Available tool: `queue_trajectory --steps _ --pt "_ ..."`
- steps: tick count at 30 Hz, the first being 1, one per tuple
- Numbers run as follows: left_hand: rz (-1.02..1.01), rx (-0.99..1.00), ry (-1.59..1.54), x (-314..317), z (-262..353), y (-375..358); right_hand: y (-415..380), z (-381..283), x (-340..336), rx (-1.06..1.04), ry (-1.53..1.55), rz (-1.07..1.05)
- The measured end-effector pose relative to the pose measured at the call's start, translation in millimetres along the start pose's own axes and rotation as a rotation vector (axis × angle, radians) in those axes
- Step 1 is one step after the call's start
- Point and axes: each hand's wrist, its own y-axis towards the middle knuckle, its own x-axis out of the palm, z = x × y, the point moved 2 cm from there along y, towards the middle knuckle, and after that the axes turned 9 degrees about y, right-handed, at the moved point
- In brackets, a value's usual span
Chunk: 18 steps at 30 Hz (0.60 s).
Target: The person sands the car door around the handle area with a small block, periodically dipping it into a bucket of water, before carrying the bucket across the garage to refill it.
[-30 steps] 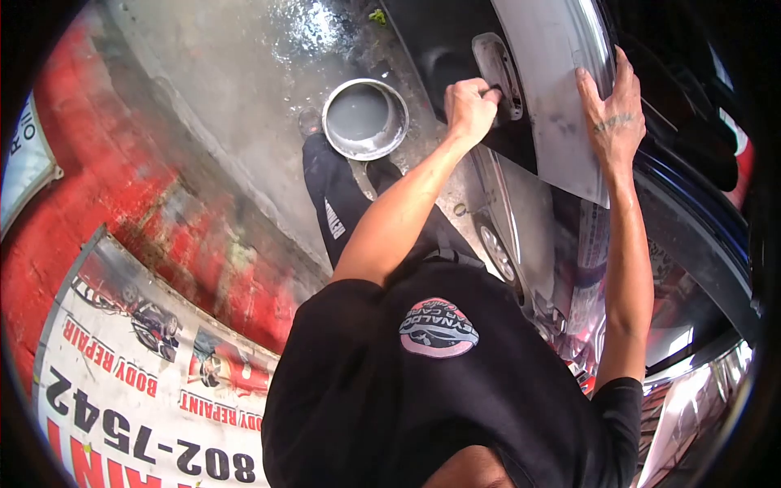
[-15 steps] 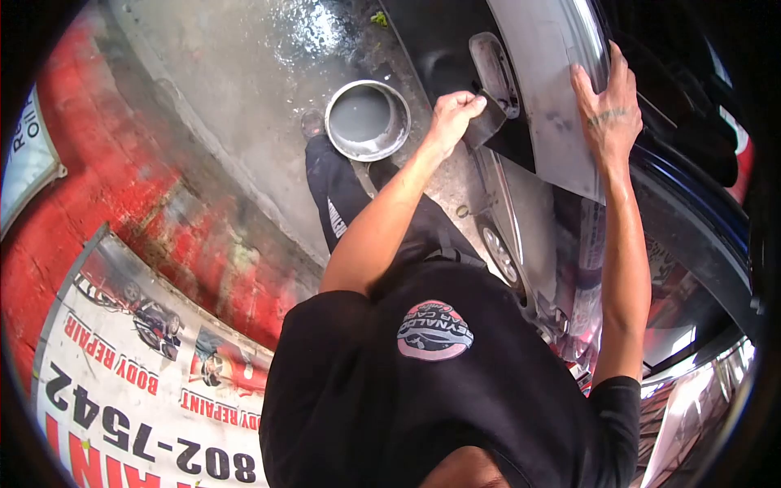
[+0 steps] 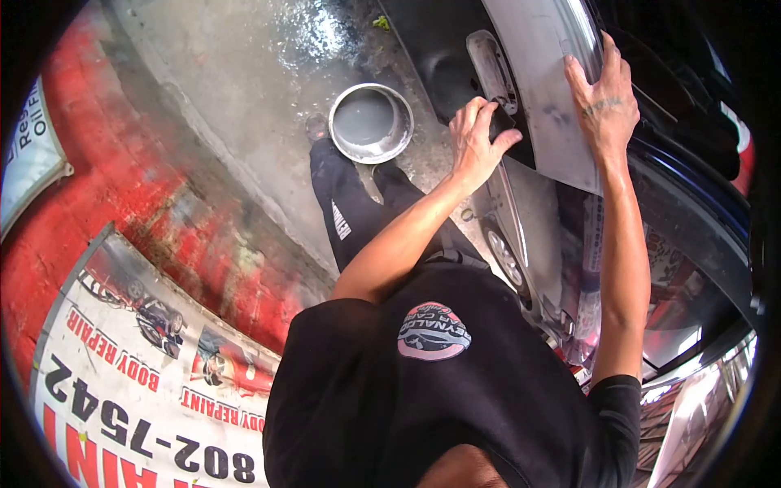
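Note:
My left hand is at the car door, just below the handle recess. Its fingers and thumb curl round a dark piece of sandpaper, largely covered by the hand. My right hand rests on the upper edge of the door's dull grey band, thumb apart from the fingers and nothing in its grasp. Below the recess, the door panel is black.
A round bucket of cloudy grey water stands on the wet concrete floor near my foot. A red wall runs along the left, with a printed banner below it. A car wheel shows under the door.
My left hand has moved slightly right and down, turning so its fingers spread over the sandpaper instead of pinching its edge. My right hand stays on the door's edge.

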Motion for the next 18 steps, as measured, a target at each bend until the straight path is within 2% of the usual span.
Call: queue_trajectory --steps 2,3,7,9,10,13,18 --pt "-0.02 0.084 0.113 -6.8 7.1 -1.9 -0.3 -1.4 -1.7 0.043 -0.009 -0.026" --pt "-0.067 0.078 0.107 -4.4 1.8 -0.7 -0.3 -1.3 -1.5 0.042 -0.005 -0.023" --pt "-0.047 0.127 0.101 -4.3 -10.0 2.6 0.4 3.6 -0.2 0.043 0.009 -0.033" --pt "-0.14 -0.24 -0.181 -1.4 -29.1 4.1 3.1 4.7 0.0 0.047 0.014 -0.036" --pt "-0.039 -0.243 -0.364 -1.6 -30.2 7.1 2.7 4.4 0.1 0.051 0.011 -0.043" --pt "-0.148 -0.598 -0.958 -10.4 -25.7 20.3 2.1 4.3 1.3 0.042 0.003 -0.036" --pt "-0.288 -0.652 -0.822 -8.5 -27.1 43.0 -0.9 3.4 2.8 0.016 0.005 -0.011"
